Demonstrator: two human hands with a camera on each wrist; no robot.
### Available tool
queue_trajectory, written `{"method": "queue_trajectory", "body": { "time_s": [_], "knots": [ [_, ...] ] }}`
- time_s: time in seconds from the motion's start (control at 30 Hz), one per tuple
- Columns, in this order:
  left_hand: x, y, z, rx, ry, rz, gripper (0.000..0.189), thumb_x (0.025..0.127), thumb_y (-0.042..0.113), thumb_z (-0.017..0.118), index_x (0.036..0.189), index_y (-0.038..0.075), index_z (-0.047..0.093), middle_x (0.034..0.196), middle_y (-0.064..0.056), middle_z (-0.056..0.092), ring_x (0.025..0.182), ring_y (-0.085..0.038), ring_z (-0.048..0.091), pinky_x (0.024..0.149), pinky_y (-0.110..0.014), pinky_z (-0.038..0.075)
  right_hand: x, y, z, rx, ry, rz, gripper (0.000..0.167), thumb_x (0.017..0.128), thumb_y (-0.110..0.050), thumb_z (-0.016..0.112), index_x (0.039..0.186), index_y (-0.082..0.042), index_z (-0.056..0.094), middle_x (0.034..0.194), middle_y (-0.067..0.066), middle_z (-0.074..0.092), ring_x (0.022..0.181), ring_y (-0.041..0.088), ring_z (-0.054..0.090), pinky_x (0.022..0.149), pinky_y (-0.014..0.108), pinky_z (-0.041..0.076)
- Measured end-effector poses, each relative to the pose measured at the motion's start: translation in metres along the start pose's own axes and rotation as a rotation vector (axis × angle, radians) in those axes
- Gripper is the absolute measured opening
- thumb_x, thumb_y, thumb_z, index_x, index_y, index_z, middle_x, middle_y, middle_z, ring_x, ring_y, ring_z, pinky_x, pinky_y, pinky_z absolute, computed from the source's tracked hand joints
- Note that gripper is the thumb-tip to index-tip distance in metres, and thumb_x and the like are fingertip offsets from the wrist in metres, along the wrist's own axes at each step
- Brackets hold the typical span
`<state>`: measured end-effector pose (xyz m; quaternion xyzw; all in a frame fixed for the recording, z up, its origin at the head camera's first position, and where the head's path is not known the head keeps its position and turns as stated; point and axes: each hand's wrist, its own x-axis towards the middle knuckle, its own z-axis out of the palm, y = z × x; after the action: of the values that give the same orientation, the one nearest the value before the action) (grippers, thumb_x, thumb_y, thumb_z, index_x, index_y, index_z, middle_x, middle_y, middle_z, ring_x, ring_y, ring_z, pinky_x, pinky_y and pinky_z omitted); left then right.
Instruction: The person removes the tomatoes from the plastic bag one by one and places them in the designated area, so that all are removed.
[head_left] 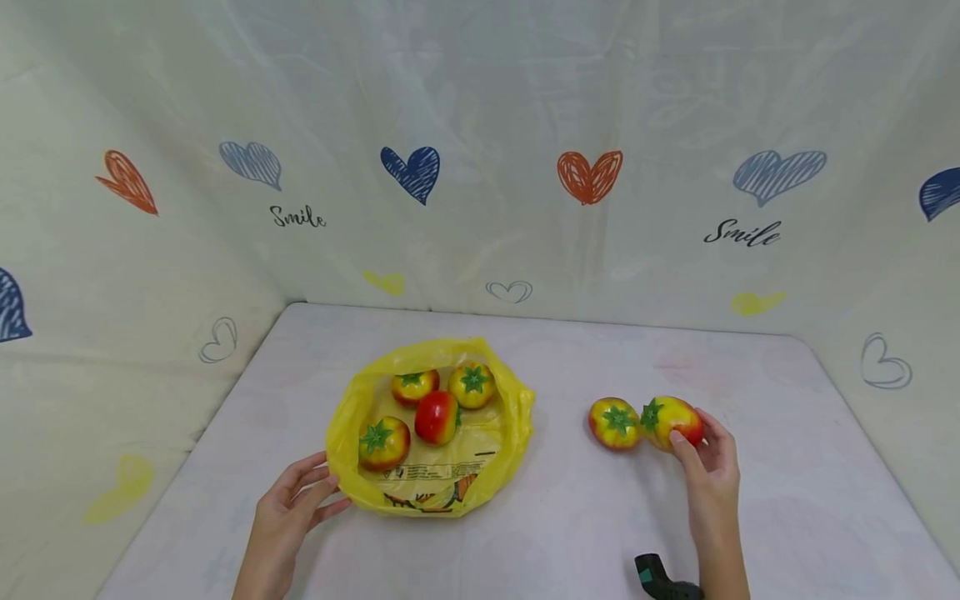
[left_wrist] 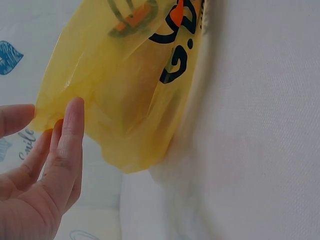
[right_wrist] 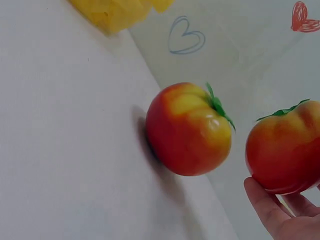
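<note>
your left hand [head_left: 292, 497] pinches the left rim of the bag [head_left: 515, 442] on the worktop [head_left: 555, 542]; four tomatoes [head_left: 437, 417] lie inside. your right hand [head_left: 710, 468] grips a fifth tomato [head_left: 666, 418], just beside a sixth tomato [head_left: 614, 423].

A held red-yellow tomato [head_left: 670, 422] tilts beside another tomato [head_left: 604, 432], near an open yellow bag [head_left: 519, 417] of tomatoes [head_left: 433, 419].

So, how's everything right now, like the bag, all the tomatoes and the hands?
Yellow bag: open
Red tomato in bag: on its side
Other three bagged tomatoes: green leaves showing
Loose tomato: resting on table
Held tomato: gripped
Left hand: pinching bag's edge
Right hand: gripping held tomato
</note>
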<state>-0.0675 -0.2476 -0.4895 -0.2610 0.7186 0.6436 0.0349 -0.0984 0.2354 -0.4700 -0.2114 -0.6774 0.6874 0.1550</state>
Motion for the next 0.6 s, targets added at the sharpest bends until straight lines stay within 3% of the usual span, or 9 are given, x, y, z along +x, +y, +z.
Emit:
{"method": "queue_trajectory", "body": {
  "time_s": [0.17, 0.3, 0.4, 0.47, 0.6],
  "knots": [
    [0.0, 0.0, 0.0, 0.0, -0.004, 0.001, 0.067, 0.078, 0.048, 0.069, 0.134, 0.021, 0.044, 0.124, -0.008, 0.049, 0.097, -0.016, 0.064, 0.079, -0.035, 0.058, -0.008, -0.016, 0.001, -0.007, 0.035, 0.076, 0.054, 0.089, -0.028, 0.062, 0.137, -0.021, 0.038, 0.136, -0.003, 0.037, 0.123, 0.011, 0.036, 0.081, 0.001, 0.044],
    [-0.001, 0.001, 0.0, 0.007, -0.004, -0.007, 0.067, 0.078, 0.048, 0.069, 0.134, 0.022, 0.043, 0.125, -0.008, 0.049, 0.098, -0.016, 0.063, 0.079, -0.034, 0.058, 0.006, 0.005, -0.007, -0.031, 0.063, 0.093, 0.06, 0.085, -0.037, 0.066, 0.137, -0.025, 0.039, 0.142, -0.002, 0.036, 0.126, 0.012, 0.036, 0.087, 0.004, 0.043],
    [-0.002, 0.002, 0.0, 0.008, -0.006, -0.01, 0.067, 0.079, 0.048, 0.069, 0.134, 0.021, 0.043, 0.125, -0.008, 0.049, 0.098, -0.016, 0.063, 0.08, -0.034, 0.058, 0.015, 0.019, -0.012, -0.017, 0.071, 0.107, 0.063, 0.082, -0.041, 0.068, 0.137, -0.028, 0.04, 0.145, -0.003, 0.035, 0.129, 0.015, 0.034, 0.084, 0.001, 0.043],
    [-0.003, 0.002, 0.0, 0.004, -0.008, -0.008, 0.067, 0.079, 0.048, 0.069, 0.134, 0.021, 0.043, 0.125, -0.008, 0.049, 0.098, -0.016, 0.063, 0.08, -0.034, 0.058, 0.015, 0.02, -0.013, -0.02, 0.063, 0.111, 0.063, 0.082, -0.041, 0.068, 0.137, -0.028, 0.039, 0.147, -0.003, 0.033, 0.131, 0.015, 0.033, 0.081, -0.001, 0.043],
    [-0.003, 0.003, -0.001, 0.005, -0.004, -0.008, 0.067, 0.078, 0.048, 0.069, 0.134, 0.021, 0.043, 0.125, -0.008, 0.049, 0.098, -0.016, 0.063, 0.08, -0.035, 0.058, 0.008, 0.009, -0.009, -0.047, 0.05, 0.134, 0.061, 0.086, -0.039, 0.064, 0.139, -0.026, 0.037, 0.15, 0.0, 0.03, 0.137, 0.017, 0.028, 0.092, 0.003, 0.04]
  ]
}}
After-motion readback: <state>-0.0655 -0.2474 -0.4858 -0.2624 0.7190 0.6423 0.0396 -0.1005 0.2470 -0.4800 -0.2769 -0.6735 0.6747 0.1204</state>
